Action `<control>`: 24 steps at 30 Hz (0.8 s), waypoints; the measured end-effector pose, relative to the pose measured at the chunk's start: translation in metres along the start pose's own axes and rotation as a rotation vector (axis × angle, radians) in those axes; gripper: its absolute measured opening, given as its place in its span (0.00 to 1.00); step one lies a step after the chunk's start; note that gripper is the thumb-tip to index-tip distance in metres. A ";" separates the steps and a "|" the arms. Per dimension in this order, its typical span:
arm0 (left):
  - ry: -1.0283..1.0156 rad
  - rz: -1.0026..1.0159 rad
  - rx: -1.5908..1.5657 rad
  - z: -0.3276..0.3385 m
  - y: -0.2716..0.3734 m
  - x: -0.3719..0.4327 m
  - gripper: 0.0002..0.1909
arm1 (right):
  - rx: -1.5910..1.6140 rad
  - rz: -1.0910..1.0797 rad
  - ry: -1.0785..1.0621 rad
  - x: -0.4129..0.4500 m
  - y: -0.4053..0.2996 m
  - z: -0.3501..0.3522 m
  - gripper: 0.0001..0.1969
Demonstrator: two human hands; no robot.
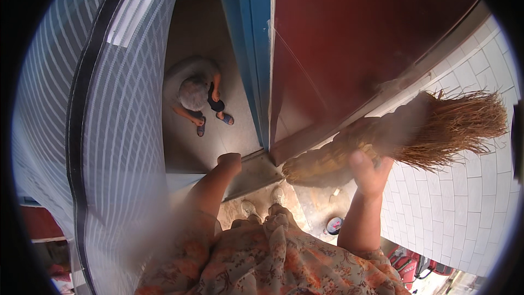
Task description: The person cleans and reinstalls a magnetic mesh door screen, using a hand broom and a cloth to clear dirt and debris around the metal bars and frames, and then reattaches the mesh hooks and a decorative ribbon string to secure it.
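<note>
A straw broom head (454, 127) is raised at the right, its bristles pointing to the right edge and its bound end towards the middle. My right hand (370, 174) is shut on its bound part, the thumb across the near side. My left hand (230, 162) is at the doorway's sill, seen from the back with its fingers curled out of sight; whether it holds anything cannot be told. To the left of that arm hangs a white striped mesh door curtain (127, 102) with a dark edge band.
Another person (194, 90) sits bent forward inside the doorway. A blue door frame (249, 49) and a dark red panel (348, 41) stand ahead. White tiled wall (450, 205) is at right. A round object (334, 225) and red items (409, 266) lie low at right.
</note>
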State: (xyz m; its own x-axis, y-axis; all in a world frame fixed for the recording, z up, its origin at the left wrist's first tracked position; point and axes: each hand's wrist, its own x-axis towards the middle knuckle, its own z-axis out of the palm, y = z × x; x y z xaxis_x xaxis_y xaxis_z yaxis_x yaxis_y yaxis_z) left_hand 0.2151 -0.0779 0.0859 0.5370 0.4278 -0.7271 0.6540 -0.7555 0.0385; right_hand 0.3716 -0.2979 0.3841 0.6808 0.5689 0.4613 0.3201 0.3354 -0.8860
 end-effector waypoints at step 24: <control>0.168 -0.029 0.017 0.004 -0.020 -0.006 0.13 | 0.058 0.068 0.057 0.003 -0.006 -0.001 0.20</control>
State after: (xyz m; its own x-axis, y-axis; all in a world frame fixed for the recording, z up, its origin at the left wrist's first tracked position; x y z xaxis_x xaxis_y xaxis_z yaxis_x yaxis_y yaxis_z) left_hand 0.1960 -0.0674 0.0868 0.6005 0.5257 -0.6025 0.6624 -0.7492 0.0065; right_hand 0.3724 -0.2991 0.3906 0.7365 0.5490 0.3952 0.2342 0.3411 -0.9104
